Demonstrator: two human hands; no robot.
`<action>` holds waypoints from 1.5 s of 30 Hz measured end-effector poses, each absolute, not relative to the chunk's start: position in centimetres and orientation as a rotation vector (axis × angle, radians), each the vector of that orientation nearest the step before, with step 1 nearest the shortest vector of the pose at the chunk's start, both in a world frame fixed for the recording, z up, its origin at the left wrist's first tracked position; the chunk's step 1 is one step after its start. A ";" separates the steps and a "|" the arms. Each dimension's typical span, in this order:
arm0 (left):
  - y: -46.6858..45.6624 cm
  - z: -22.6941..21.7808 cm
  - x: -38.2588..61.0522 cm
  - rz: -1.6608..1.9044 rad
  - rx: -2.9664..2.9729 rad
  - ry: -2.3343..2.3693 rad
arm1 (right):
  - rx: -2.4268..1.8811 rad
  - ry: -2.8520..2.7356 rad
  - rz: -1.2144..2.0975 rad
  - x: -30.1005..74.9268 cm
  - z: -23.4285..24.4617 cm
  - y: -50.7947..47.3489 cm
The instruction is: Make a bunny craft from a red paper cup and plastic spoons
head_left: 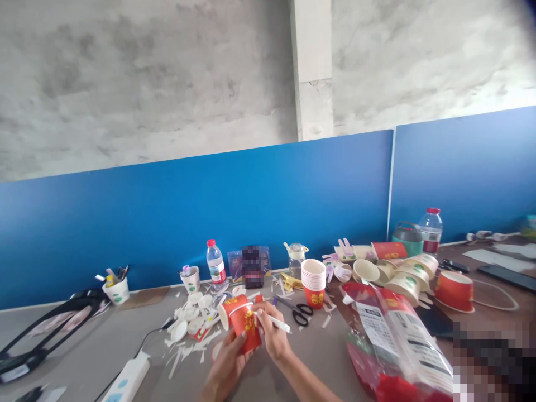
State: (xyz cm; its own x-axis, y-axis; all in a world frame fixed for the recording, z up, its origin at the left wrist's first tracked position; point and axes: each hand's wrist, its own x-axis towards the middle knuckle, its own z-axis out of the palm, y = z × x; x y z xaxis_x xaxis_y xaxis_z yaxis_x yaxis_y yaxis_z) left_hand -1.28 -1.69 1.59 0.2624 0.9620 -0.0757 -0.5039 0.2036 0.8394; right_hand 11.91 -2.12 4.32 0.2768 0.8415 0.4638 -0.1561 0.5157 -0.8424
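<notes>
Tabletop (176, 385) grey; blue partition (209, 212), concrete wall (167, 84) at 12 o'clock. Red cup (248, 326) at 6 o'clock, gripped by left hand (229, 355); right hand (270, 336) pinches 1 pen (282, 324). From cup: 2 bottles (216, 269), 11 and 2 o'clock; 1 stack (314, 282), 2 o'clock.

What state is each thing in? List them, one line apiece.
Red cup: tilted, in the left hand
White pen: held in the right hand
Cup stack: upright, nested
Left bottle: upright, capped
Right bottle: upright, capped
Scissors: lying flat, blade opening unclear
Far-left cup: upright, holding things
Paper scraps: scattered
Plastic bag: lying crumpled
</notes>
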 end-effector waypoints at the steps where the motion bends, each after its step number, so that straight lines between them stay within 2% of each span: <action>1: -1.6 1.5 -1.3 1.162 0.797 0.699 | -0.771 -1.113 0.793 11.7 4.4 -2.3; 38: -1.1 0.6 -2.3 1.169 0.602 0.645 | -0.687 -0.984 0.926 12.4 4.2 -1.1; 45: -1.5 1.1 -2.6 1.151 0.598 0.657 | -0.715 -0.902 0.791 12.4 3.8 -0.4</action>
State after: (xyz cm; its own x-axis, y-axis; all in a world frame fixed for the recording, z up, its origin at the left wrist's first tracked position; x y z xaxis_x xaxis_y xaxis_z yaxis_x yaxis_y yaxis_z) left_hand -2.56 -1.46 1.12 0.2662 0.9503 -0.1614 -0.6219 0.2972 0.7245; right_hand 12.40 -0.42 3.82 0.3894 0.8313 0.3966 -0.2847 0.5181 -0.8065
